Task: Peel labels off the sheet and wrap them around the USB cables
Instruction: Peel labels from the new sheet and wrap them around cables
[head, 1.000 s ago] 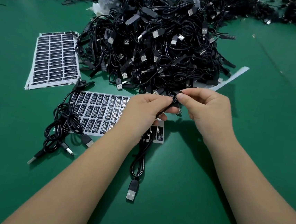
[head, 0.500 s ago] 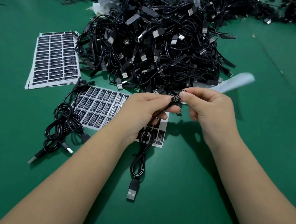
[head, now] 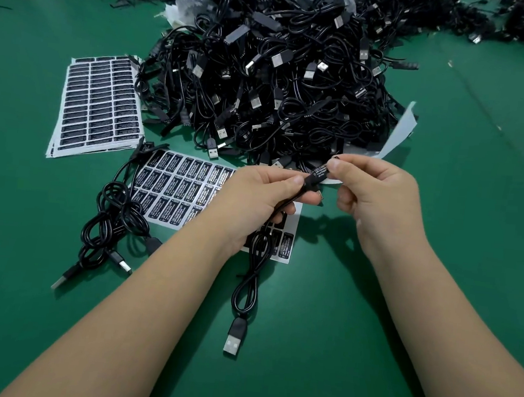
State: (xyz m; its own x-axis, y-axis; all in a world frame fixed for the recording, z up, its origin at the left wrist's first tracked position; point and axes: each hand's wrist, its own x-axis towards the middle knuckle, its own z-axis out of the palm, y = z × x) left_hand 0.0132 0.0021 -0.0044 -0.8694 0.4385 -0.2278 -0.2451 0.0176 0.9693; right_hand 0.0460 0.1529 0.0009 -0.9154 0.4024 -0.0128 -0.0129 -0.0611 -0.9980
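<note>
Green worktop (head: 444,216), its far edge cut off behind a heap of cables (head: 275,81). Near the centre, the left hand (head: 254,197) grips a USB cable (head: 246,296); the right hand (head: 379,200) pinches its labelled end, where the label (head: 320,172) shows only partly legible print. The left hand hides part of the label sheet (head: 178,187).
</note>
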